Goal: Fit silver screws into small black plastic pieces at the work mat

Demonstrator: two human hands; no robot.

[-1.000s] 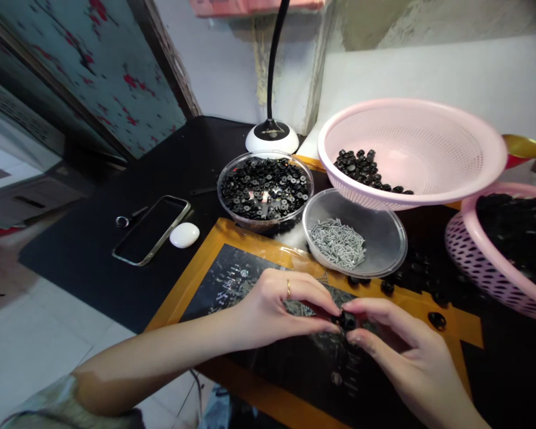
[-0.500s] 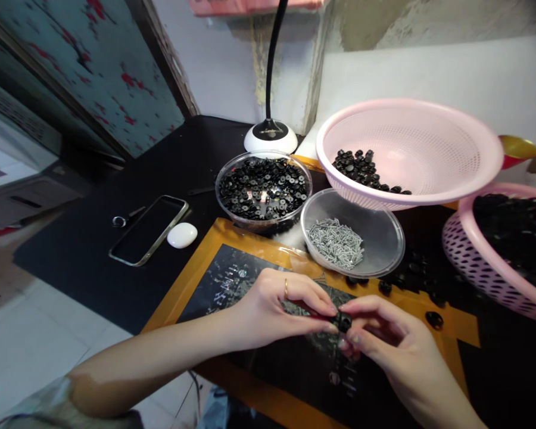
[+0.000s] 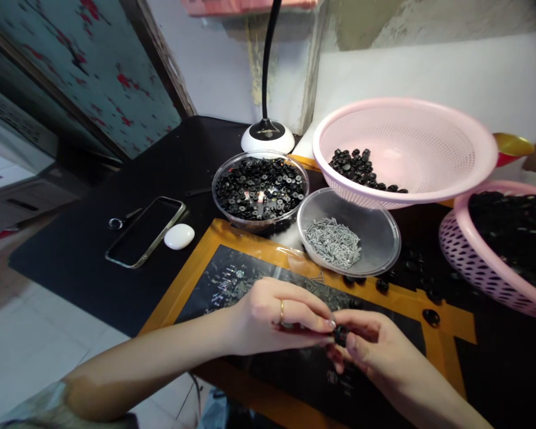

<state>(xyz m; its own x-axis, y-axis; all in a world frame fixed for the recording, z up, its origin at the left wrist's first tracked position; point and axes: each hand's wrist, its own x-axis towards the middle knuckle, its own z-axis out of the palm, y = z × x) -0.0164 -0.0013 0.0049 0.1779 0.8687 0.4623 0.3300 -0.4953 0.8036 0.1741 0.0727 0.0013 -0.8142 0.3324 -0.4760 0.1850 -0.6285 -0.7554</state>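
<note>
A small black part (image 3: 340,335) is pinched between both hands, above the dark mat (image 3: 259,262) edged with orange tape. My left hand (image 3: 279,316), with a gold ring, closes its fingertips on the part's left side. My right hand (image 3: 375,345) grips the same part from the right, thumb in front. Just beyond the hands stands a clear bowl (image 3: 379,238) of silvery screws (image 3: 333,242). To its left, a clear dish (image 3: 226,210) holds many black discs (image 3: 259,187). A few loose screws (image 3: 319,283) lie on the mat behind my left hand.
A pink colander (image 3: 446,137) with black parts stands at the back right, a second pink basket (image 3: 495,271) at the far right. Loose black parts (image 3: 430,317) lie near it. On the left are a phone (image 3: 145,232), a white oval object (image 3: 179,236) and a lamp base (image 3: 267,140).
Both hands have lowered slightly with the black part. The fingers of my right hand have shifted around it, and the part has turned. The view has moved a little.
</note>
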